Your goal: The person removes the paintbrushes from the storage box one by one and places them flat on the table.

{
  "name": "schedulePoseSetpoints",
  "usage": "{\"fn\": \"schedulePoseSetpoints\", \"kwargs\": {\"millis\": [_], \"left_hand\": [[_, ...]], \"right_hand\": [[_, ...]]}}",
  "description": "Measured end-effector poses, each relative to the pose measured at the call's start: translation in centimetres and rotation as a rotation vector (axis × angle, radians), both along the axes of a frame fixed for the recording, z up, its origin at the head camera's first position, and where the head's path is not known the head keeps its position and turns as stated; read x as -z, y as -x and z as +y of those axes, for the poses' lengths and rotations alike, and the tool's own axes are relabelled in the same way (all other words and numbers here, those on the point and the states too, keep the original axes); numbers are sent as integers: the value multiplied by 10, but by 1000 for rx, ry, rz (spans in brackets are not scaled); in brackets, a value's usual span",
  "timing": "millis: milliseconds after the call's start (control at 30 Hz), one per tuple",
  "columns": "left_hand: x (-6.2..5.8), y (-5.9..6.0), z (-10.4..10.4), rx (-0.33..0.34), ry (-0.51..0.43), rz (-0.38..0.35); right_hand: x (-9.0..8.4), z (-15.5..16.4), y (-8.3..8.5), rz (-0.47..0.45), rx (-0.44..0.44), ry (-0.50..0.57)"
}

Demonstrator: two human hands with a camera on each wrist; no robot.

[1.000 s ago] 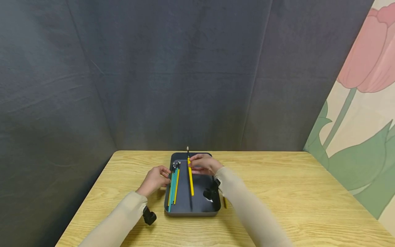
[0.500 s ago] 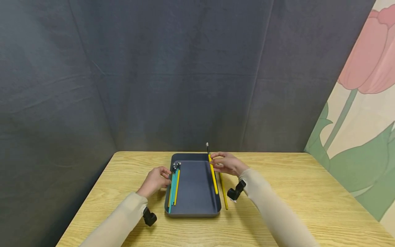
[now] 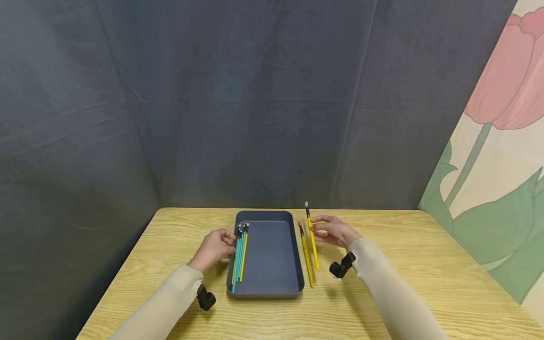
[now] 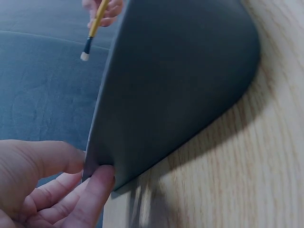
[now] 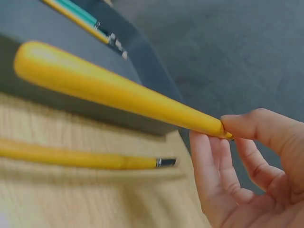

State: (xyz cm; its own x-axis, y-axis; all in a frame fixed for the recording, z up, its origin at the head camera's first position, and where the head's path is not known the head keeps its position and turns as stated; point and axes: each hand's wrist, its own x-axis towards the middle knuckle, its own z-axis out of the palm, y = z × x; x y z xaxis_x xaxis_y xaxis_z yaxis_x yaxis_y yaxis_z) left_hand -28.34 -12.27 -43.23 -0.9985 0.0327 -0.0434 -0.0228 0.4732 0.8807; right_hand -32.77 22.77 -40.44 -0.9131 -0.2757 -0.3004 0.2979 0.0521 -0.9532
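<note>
A yellow paintbrush is pinched in my right hand, bristles up, over the table just right of the tray. In the right wrist view its thick handle crosses above another yellow paintbrush, which lies on the wood beside the tray. My left hand grips the left wall of the dark grey tray; the left wrist view has thumb and fingers on either side of the rim. Inside the tray, along its left side, lie several thin paintbrushes with teal and yellow handles.
The tray stands on a light wooden table. A dark grey curtain hangs behind the table and along its left. On the right is a wall painted with a pink tulip.
My right hand has carried the yellow paintbrush rightward, from over the tray to past its right edge and the brush lying there. The left hand has stayed at the tray's wall.
</note>
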Motion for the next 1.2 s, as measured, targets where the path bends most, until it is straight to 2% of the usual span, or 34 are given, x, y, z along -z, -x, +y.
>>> {"fn": "schedulePoseSetpoints", "kwargs": {"millis": [233, 467, 700, 1200], "left_hand": [[-2, 0, 0, 6, -12, 1], [-2, 0, 0, -1, -2, -13], [-2, 0, 1, -3, 5, -14], [-2, 0, 1, -2, 6, -23]], "right_hand": [[18, 7, 5, -6, 2, -22], [36, 15, 11, 22, -69, -28], [33, 5, 8, -36, 43, -164], [32, -7, 6, -11, 63, -315]]}}
